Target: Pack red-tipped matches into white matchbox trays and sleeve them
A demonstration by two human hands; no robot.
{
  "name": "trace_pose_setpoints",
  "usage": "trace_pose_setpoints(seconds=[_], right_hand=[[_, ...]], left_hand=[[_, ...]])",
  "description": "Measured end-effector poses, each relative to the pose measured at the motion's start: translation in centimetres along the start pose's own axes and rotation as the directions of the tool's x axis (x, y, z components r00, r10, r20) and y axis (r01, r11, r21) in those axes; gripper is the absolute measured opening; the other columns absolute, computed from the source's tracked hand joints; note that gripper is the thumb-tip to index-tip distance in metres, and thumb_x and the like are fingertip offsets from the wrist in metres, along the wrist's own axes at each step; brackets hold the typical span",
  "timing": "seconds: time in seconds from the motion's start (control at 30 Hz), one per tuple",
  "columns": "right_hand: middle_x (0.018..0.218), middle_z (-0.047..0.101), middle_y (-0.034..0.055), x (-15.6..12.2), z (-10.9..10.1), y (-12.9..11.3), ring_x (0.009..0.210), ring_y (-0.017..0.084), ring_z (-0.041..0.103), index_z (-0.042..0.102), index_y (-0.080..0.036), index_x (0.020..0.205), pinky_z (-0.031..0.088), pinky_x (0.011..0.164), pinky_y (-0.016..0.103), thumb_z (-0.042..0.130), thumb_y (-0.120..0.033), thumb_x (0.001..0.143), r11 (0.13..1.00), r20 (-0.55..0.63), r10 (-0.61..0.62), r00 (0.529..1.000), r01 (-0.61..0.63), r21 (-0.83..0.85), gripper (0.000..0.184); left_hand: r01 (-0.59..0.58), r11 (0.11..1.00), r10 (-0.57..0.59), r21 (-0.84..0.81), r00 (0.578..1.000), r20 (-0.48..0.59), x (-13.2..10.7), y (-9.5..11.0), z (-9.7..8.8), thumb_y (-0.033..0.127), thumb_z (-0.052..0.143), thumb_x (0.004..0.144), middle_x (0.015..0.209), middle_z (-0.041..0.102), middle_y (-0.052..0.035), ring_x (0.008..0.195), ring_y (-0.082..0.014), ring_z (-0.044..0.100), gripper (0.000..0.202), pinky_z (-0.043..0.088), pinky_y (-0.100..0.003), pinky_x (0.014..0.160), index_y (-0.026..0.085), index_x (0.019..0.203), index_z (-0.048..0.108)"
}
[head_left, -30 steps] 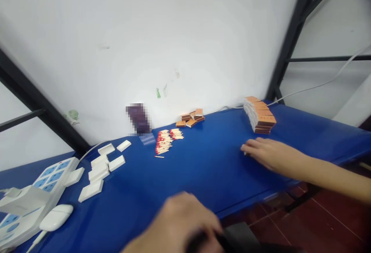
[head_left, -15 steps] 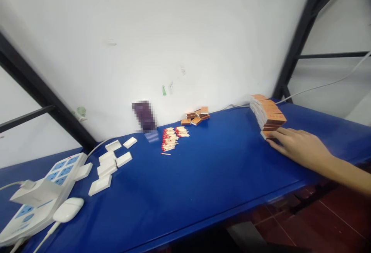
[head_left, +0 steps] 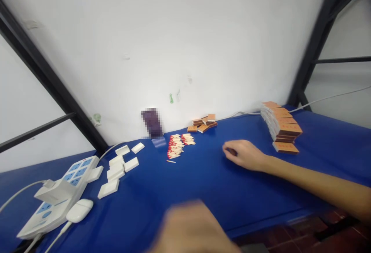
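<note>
My right hand (head_left: 246,155) rests on the blue table (head_left: 208,183) with its fingers curled round a small dark-brown thing that is mostly hidden. It lies between the heap of red-tipped matches (head_left: 176,146) and the leaning stack of orange matchboxes (head_left: 281,125). One matchbox (head_left: 285,147) lies flat at the foot of that stack. My left hand (head_left: 191,229) is a motion-smeared shape at the bottom edge, near the table's front, and its fingers do not show.
A small pile of loose matchboxes (head_left: 203,123) sits by the white wall. Several white inner trays (head_left: 118,166) lie at the left, beside a white power strip (head_left: 58,195) and a white earbud case (head_left: 79,211). Black frame posts stand at both sides.
My right hand has left the matchbox stack and moved left toward the middle of the table, now curled. My left hand has come back into view at the bottom edge.
</note>
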State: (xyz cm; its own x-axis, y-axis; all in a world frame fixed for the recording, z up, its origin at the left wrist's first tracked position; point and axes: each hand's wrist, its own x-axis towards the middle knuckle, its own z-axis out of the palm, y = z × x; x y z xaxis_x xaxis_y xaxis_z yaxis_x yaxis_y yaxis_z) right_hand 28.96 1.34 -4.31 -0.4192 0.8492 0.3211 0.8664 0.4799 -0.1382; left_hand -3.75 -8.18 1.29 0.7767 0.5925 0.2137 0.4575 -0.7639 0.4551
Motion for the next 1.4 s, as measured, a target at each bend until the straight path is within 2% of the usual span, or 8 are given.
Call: trace_pose_setpoints(seconds=[0.1, 0.17, 0.27, 0.37, 0.67, 0.87, 1.13, 1.4], right_hand=[[0.099, 0.067, 0.0066, 4.3, 1.5, 0.6, 0.084, 0.019, 0.063, 0.064, -0.018, 0.109, 0.044, 0.074, 0.029, 0.046, -0.025, 0.091, 0.998, 0.017, 0.068, 0.998, -0.068, -0.006, 0.027], [0.127, 0.058, 0.0105, 6.7, 2.2, 0.9, 0.094, 0.021, 0.064, 0.058, -0.019, 0.124, 0.045, 0.08, 0.031, 0.045, -0.027, 0.093, 0.998, 0.019, 0.066, 0.998, -0.065, -0.024, 0.035], [0.141, 0.049, 0.0118, 9.4, 2.6, 0.9, 0.102, 0.023, 0.063, 0.048, -0.021, 0.138, 0.046, 0.084, 0.034, 0.043, -0.028, 0.094, 0.997, 0.053, 0.052, 0.997, -0.049, -0.052, 0.044], [0.133, 0.055, 0.0139, 10.6, 2.7, 0.4, 0.105, 0.026, 0.063, 0.048, -0.018, 0.137, 0.046, 0.084, 0.034, 0.041, -0.03, 0.096, 0.996, 0.107, 0.038, 0.994, -0.029, -0.086, 0.043], [0.121, 0.058, 0.0158, 4.5, 0.1, -2.7, 0.073, 0.022, 0.067, 0.056, -0.016, 0.123, 0.047, 0.068, 0.036, 0.041, -0.028, 0.095, 0.974, 0.181, -0.021, 0.983, 0.061, -0.219, 0.034], [0.132, 0.054, 0.0147, 5.9, 1.9, -5.2, 0.106, 0.024, 0.062, 0.058, -0.016, 0.124, 0.049, 0.091, 0.039, 0.046, -0.023, 0.094, 0.983, -0.001, -0.168, 0.986, 0.168, 0.076, 0.033], [0.121, 0.06, 0.0138, 9.4, 5.6, -3.0, 0.113, 0.023, 0.058, 0.057, -0.015, 0.124, 0.046, 0.099, 0.041, 0.049, -0.011, 0.087, 0.931, -0.156, -0.119, 0.981, 0.165, 0.326, 0.039], [0.153, 0.037, 0.0143, 11.9, 4.8, -3.6, 0.12, 0.032, 0.056, 0.034, -0.022, 0.15, 0.047, 0.095, 0.045, 0.054, -0.033, 0.086, 0.977, 0.058, -0.144, 0.988, 0.133, 0.168, 0.068]], left_hand=[[0.229, 0.967, -0.199, 0.109, 0.951, -0.237, 1.6, -5.9, -3.2, 0.048, 0.021, 0.099, 0.1, 0.071, -0.0133, 0.098, -0.0344, 0.065, 0.055, 0.054, -0.05, 0.075, 0.025, 0.12, 0.066], [0.644, 0.698, -0.441, 0.312, 0.731, -0.521, 1.9, -9.9, -3.9, 0.041, 0.027, 0.097, 0.105, 0.071, -0.0125, 0.1, -0.0341, 0.065, 0.049, 0.051, -0.05, 0.084, 0.021, 0.119, 0.066], [0.707, 0.441, -0.585, 0.553, 0.694, -0.42, 1.4, -13.5, -3.0, 0.031, 0.034, 0.095, 0.125, 0.063, -0.0205, 0.122, -0.0388, 0.054, 0.049, 0.043, -0.053, 0.099, 0.011, 0.134, 0.055], [0.682, 0.393, -0.636, 0.617, 0.686, -0.353, 0.6, -13.8, -1.7, 0.03, 0.031, 0.098, 0.132, 0.057, -0.0223, 0.124, -0.0392, 0.052, 0.049, 0.041, -0.053, 0.102, 0.012, 0.139, 0.052], [0.503, 0.774, -0.441, 0.385, 0.864, -0.244, -4.2, -10.3, 0.0, 0.024, 0.034, 0.097, 0.136, 0.057, -0.0111, 0.122, -0.0311, 0.053, 0.042, 0.045, -0.051, 0.1, 0.026, 0.128, 0.062], [0.306, 0.952, -0.303, 0.001, 0.942, -0.146, 0.7, -7.3, 0.5, 0.039, 0.043, 0.1, 0.115, 0.065, -0.0078, 0.102, -0.0221, 0.06, 0.039, 0.049, -0.038, 0.093, 0.027, 0.136, 0.051], [0.022, 0.981, -0.045, -0.193, 0.992, -0.119, 9.6, -5.8, 4.3, 0.034, 0.025, 0.105, 0.103, 0.064, -0.0036, 0.098, -0.0184, 0.052, 0.036, 0.042, -0.034, 0.096, 0.022, 0.105, 0.059], [-0.016, 0.96, -0.017, -0.28, 0.993, -0.118, 7.2, -6.5, 3.2, 0.033, 0.049, 0.099, 0.104, 0.058, -0.0055, 0.096, -0.017, 0.054, 0.016, 0.044, -0.031, 0.091, 0.021, 0.104, 0.06]])
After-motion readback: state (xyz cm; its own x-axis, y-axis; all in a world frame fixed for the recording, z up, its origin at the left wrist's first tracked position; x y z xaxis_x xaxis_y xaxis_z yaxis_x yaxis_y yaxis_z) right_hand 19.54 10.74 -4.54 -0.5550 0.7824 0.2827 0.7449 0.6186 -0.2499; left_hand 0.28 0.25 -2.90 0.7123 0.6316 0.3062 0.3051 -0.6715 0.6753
